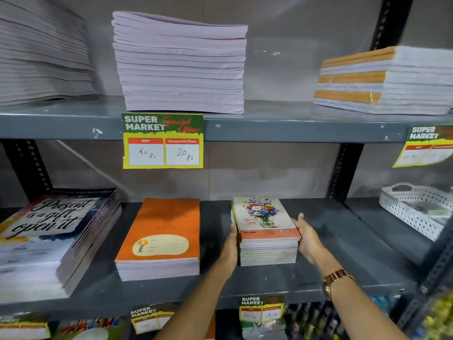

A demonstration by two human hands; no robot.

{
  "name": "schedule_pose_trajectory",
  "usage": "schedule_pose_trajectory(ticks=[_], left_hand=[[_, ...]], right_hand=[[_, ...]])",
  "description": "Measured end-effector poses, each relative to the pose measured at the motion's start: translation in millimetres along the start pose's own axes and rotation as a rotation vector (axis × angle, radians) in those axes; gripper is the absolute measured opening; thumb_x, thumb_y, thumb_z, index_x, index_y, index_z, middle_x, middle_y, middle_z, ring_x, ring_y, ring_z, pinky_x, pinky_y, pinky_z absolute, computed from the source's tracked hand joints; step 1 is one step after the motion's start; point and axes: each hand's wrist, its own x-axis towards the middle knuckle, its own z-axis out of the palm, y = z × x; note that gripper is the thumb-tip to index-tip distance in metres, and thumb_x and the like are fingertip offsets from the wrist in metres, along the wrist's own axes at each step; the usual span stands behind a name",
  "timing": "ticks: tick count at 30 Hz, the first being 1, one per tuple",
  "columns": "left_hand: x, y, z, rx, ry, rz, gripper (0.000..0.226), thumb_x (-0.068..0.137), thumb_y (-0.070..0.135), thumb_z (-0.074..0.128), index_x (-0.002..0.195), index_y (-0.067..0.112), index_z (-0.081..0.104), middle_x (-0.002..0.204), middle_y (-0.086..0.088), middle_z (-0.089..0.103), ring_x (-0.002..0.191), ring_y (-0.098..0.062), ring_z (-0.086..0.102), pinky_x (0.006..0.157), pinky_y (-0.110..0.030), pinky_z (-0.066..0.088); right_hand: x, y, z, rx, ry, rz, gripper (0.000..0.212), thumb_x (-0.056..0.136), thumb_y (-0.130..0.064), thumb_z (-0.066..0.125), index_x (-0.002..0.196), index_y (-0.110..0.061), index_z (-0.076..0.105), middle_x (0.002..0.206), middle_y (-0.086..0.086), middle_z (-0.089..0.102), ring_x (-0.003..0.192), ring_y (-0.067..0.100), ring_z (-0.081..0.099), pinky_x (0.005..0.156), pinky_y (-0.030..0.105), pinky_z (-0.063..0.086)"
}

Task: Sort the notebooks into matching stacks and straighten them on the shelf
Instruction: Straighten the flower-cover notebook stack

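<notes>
A stack of small notebooks with a flower-vase cover (264, 217) stands on the middle grey shelf (343, 241). My left hand (230, 246) presses flat against the stack's left side. My right hand (307, 238) presses against its right side, so the stack is squeezed between both palms. To the left lies a stack of orange notebooks (159, 231). Further left is a larger, slightly fanned stack with a "Present is a gift, open it" cover (46, 222).
The upper shelf (269, 130) carries a tall lilac-edged stack (181, 67), another at the far left (41, 52) and an orange-and-white stack (382, 82). A white perforated basket (416, 207) sits at the right. Price tags (163, 141) hang from the shelf edges.
</notes>
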Motion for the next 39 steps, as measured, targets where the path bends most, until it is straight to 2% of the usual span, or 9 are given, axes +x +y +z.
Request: schedule_pose_trajectory(ticks=[3,9,13,19,23,26,29,31,39], left_hand=[[7.0,-6.3,4.3,-0.007,-0.021,0.013,0.047,0.099,0.043,0.008,0.112,0.027,0.051,0.133,-0.008,0.055,0.085,-0.004,0.059,0.062,-0.01,0.049],[15.2,-10.4,9.1,-0.023,0.005,0.019,0.055,0.098,0.047,0.007,0.116,0.025,0.054,0.121,-0.007,0.061,0.085,-0.006,0.062,0.057,-0.009,0.052],[17.1,-11.2,11.3,0.003,0.041,0.035,0.046,0.099,0.045,0.009,0.1,0.033,0.054,0.111,0.0,0.061,0.083,-0.004,0.061,0.061,-0.015,0.048],[18.9,-14.5,9.4,0.025,0.055,0.033,0.045,0.1,0.04,0.011,0.101,0.032,0.056,0.107,0.002,0.06,0.077,0.0,0.06,0.05,-0.008,0.051],[19.8,-15.5,8.3,0.058,0.051,0.034,0.049,0.1,0.04,0.012,0.129,0.02,0.047,0.121,-0.003,0.059,0.079,-0.001,0.058,0.056,-0.007,0.047],[17.2,-13.0,11.4,0.098,0.088,0.081,0.043,0.102,0.034,0.015,0.136,0.021,0.038,0.125,-0.004,0.057,0.087,-0.003,0.059,0.062,-0.01,0.05],[15.8,-10.7,14.4,0.112,0.116,0.136,0.039,0.103,0.026,0.02,0.14,0.023,0.031,0.134,-0.007,0.054,0.112,-0.02,0.057,0.092,-0.034,0.049],[15.2,-10.4,15.0,0.105,0.122,0.142,0.038,0.102,0.022,0.022,0.14,0.022,0.03,0.135,-0.009,0.053,0.12,-0.026,0.053,0.102,-0.045,0.043],[10.2,-8.7,15.1,0.145,0.113,0.122,0.036,0.102,0.026,0.02,0.136,0.029,0.031,0.133,-0.005,0.053,0.118,-0.023,0.052,0.104,-0.046,0.042]], right_hand=[[1.9,-2.8,-1.5,-0.052,-0.067,0.031,0.061,0.1,-0.049,0.019,0.128,-0.008,0.055,0.123,0.022,0.062,0.114,0.036,0.058,0.107,0.045,0.04],[7.4,-6.3,-4.1,-0.08,-0.161,0.071,0.057,0.099,-0.051,0.018,0.105,-0.016,0.063,0.115,0.016,0.067,0.1,0.028,0.062,0.104,0.042,0.042],[13.3,-1.9,-6.3,-0.118,-0.129,0.078,0.058,0.099,-0.05,0.022,0.113,-0.011,0.063,0.097,0.011,0.071,0.094,0.026,0.065,0.1,0.04,0.044],[12.0,-1.6,-2.9,-0.132,-0.103,0.1,0.057,0.099,-0.049,0.025,0.111,-0.009,0.063,0.115,0.02,0.067,0.099,0.03,0.063,0.099,0.041,0.045],[11.0,-1.6,-2.7,-0.133,-0.099,0.097,0.058,0.099,-0.049,0.024,0.117,-0.008,0.061,0.117,0.022,0.066,0.1,0.031,0.063,0.098,0.041,0.045],[10.6,-0.7,-2.8,-0.122,-0.082,0.095,0.058,0.099,-0.049,0.024,0.115,-0.008,0.062,0.116,0.022,0.066,0.099,0.031,0.063,0.1,0.042,0.045],[9.4,-1.2,-1.9,-0.124,-0.081,0.092,0.058,0.099,-0.048,0.024,0.117,-0.008,0.061,0.119,0.022,0.065,0.103,0.032,0.062,0.101,0.043,0.045],[8.8,-1.2,-1.6,-0.124,-0.081,0.089,0.057,0.1,-0.048,0.025,0.12,-0.007,0.06,0.121,0.022,0.064,0.109,0.034,0.061,0.104,0.044,0.043],[8.6,0.7,-3.2,-0.132,-0.095,0.081,0.056,0.099,-0.05,0.024,0.112,-0.013,0.063,0.117,0.02,0.066,0.11,0.035,0.062,0.104,0.046,0.044]])
